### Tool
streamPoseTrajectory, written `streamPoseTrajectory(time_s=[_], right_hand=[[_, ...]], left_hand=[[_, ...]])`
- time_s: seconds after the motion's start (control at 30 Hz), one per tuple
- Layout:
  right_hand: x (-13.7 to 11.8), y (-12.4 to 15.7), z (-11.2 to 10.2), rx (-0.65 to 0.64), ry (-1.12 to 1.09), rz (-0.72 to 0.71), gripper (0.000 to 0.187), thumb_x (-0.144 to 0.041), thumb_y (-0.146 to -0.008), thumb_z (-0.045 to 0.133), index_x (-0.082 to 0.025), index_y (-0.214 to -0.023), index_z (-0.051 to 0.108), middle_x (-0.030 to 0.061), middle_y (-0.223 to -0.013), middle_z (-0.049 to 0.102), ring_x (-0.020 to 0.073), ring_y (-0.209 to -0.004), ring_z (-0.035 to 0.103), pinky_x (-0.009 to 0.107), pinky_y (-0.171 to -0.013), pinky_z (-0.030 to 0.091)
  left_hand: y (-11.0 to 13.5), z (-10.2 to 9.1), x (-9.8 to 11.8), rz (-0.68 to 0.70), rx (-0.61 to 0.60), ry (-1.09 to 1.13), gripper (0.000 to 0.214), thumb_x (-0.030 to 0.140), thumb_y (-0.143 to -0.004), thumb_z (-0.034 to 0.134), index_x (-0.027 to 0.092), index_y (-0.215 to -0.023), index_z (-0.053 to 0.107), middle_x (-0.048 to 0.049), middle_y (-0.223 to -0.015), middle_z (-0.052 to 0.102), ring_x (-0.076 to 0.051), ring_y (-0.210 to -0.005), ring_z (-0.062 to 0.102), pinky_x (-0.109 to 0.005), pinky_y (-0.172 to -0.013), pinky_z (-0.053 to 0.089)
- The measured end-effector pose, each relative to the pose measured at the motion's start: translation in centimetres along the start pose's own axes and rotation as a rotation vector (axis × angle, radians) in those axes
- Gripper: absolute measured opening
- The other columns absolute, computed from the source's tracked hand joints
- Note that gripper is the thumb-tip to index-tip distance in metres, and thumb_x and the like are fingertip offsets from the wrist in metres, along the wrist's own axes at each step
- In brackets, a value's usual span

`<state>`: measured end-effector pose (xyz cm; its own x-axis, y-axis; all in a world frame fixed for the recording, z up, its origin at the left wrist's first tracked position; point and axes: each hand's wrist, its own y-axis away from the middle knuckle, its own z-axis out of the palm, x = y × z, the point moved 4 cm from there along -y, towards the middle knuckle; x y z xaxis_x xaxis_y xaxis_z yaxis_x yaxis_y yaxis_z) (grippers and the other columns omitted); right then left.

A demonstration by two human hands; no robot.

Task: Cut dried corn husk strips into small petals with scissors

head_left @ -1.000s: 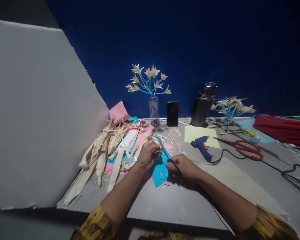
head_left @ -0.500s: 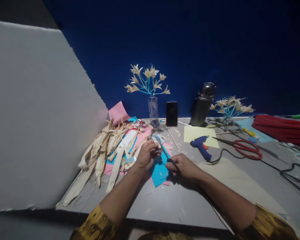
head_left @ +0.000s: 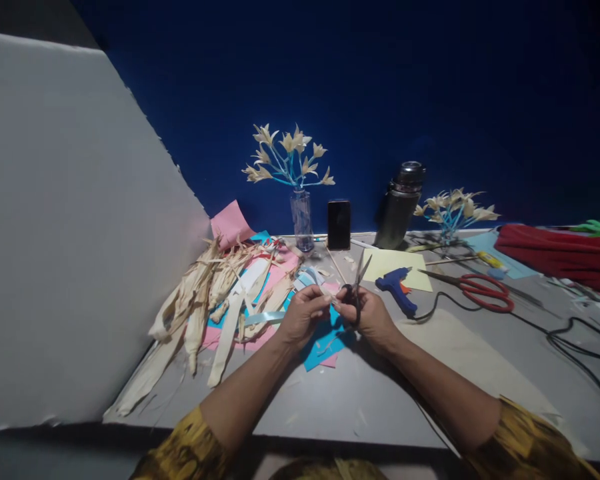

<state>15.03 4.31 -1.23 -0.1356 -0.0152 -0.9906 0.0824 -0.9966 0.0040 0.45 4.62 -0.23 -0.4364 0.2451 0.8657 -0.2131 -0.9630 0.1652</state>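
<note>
My left hand [head_left: 305, 315] is closed in a pinch over the middle of the table, on a small pale piece of corn husk [head_left: 329, 294] mostly hidden by the fingers. Opposite it, my right hand [head_left: 373, 317] grips dark-handled scissors [head_left: 363, 270], their blades pointing up and slightly apart. Its thumb and fingertip meet the left fingertips at the husk piece. Below both hands lies a blue paper sheet [head_left: 323, 347] with small scraps on it.
Corn husks [head_left: 195, 320] pile up at left over pink and blue paper. Behind stand a glass vase [head_left: 303, 220] of husk flowers, a phone [head_left: 339, 225] and a dark flask [head_left: 400, 207]. Rightward lie a blue glue gun [head_left: 397, 290] with its cord and red-handled scissors [head_left: 487, 293].
The right hand has turned the scissors from lying across toward the left hand to blades up. Its fingertips have come to the left hand's fingertips. The view has shifted slightly.
</note>
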Motion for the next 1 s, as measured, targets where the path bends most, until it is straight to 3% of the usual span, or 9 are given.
streamPoseTrajectory(time_s=[0.3, 0.43, 0.6, 0.8, 1.0], right_hand=[[-0.6, -0.2, -0.7, 0.029, -0.011, 0.074, 0.034, -0.035, -0.059, 0.080, -0.016, -0.081, 0.063, -0.0040, -0.062, 0.054, 0.0119, -0.056, 0.045, 0.026, -0.056, 0.034], [-0.7, -0.4, -1.2, -0.028, 0.011, 0.076, 0.030, -0.032, -0.061, 0.079, -0.016, -0.081, 0.063, -0.0042, -0.063, 0.055, 0.0114, -0.056, 0.045, 0.026, -0.055, 0.034], [-0.8, -0.3, -1.1, -0.128, 0.040, 0.101, 0.027, -0.031, -0.061, 0.078, -0.016, -0.079, 0.063, -0.0034, -0.064, 0.056, 0.0118, -0.056, 0.046, 0.025, -0.054, 0.036], [-0.8, -0.5, -1.3, -0.089, 0.036, 0.118, 0.027, -0.030, -0.060, 0.077, -0.017, -0.080, 0.063, -0.0033, -0.062, 0.056, 0.0122, -0.055, 0.047, 0.025, -0.052, 0.035], [-0.9, -0.7, -1.5, -0.031, 0.029, 0.110, 0.026, -0.030, -0.060, 0.077, -0.016, -0.079, 0.065, -0.0030, -0.063, 0.056, 0.0119, -0.056, 0.046, 0.026, -0.055, 0.035]], left_hand=[[0.0, 0.0, -0.6, -0.036, -0.067, -0.026, 0.016, 0.018, -0.061, 0.074, 0.016, -0.068, 0.060, 0.0036, -0.053, 0.052, -0.008, -0.050, 0.047, -0.022, -0.053, 0.036], [-0.1, 0.0, -0.3, -0.054, -0.098, -0.066, 0.014, 0.022, -0.062, 0.072, 0.015, -0.069, 0.063, 0.0000, -0.056, 0.057, -0.010, -0.052, 0.050, -0.023, -0.055, 0.037], [0.0, -0.2, 0.4, -0.028, -0.100, -0.159, 0.014, 0.024, -0.064, 0.074, 0.016, -0.062, 0.063, 0.0021, -0.054, 0.051, -0.008, -0.051, 0.043, -0.025, -0.058, 0.038], [0.1, -0.2, 0.8, 0.030, -0.139, -0.366, 0.011, 0.022, -0.066, 0.076, 0.016, -0.062, 0.068, -0.0037, -0.061, 0.060, -0.013, -0.058, 0.051, -0.026, -0.059, 0.038], [-0.1, -0.4, 0.8, 0.002, -0.127, -0.333, 0.019, 0.029, -0.069, 0.078, 0.016, -0.066, 0.064, -0.0013, -0.059, 0.058, -0.011, -0.056, 0.052, -0.025, -0.058, 0.039]])
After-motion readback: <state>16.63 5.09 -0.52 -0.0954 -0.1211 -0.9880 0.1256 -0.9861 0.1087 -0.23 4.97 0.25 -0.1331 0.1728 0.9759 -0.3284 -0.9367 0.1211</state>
